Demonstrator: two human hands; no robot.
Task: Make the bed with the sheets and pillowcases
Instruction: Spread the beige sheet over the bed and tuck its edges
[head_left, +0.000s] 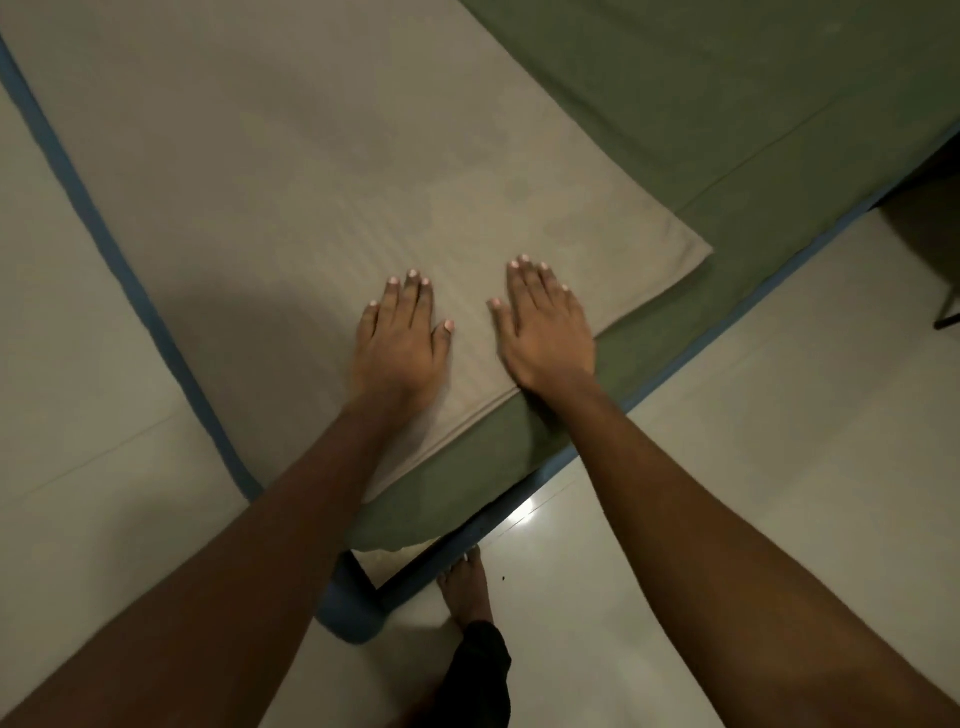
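beige sheet (311, 182): lies flat on top of the bed, spread over the left side. Its near edge runs slantwise close to the bed's near corner, and its free corner points toward the bed's right edge.
how it'll handle: my guess is light, thin cotton, totally floppy, with a faint stripe weave. It won't hold a shape, it bunches if you shove it, and it probably slides a bit on the cloth under it.
where to grab: I'd pinch the free corner and the near hem instead of the middle, then pull taut from there.
left hand (397, 345): palm down on the beige sheet just inside the near edge, fingers straight and a little spread, gripping nothing.
right hand (545, 332): just beside the left, same flat pose. Its heel sits over the hem, so it's partly on the cloth below.
green sheet (727, 104): covers the mattress underneath, showing along the bed's right side and near corner, and looks pretty smooth.
bed frame (348, 608): blue, peeking out along both long edges and at the near corner.
floor (779, 467): pale shiny tile, with one bare foot (465, 587) right by the corner.
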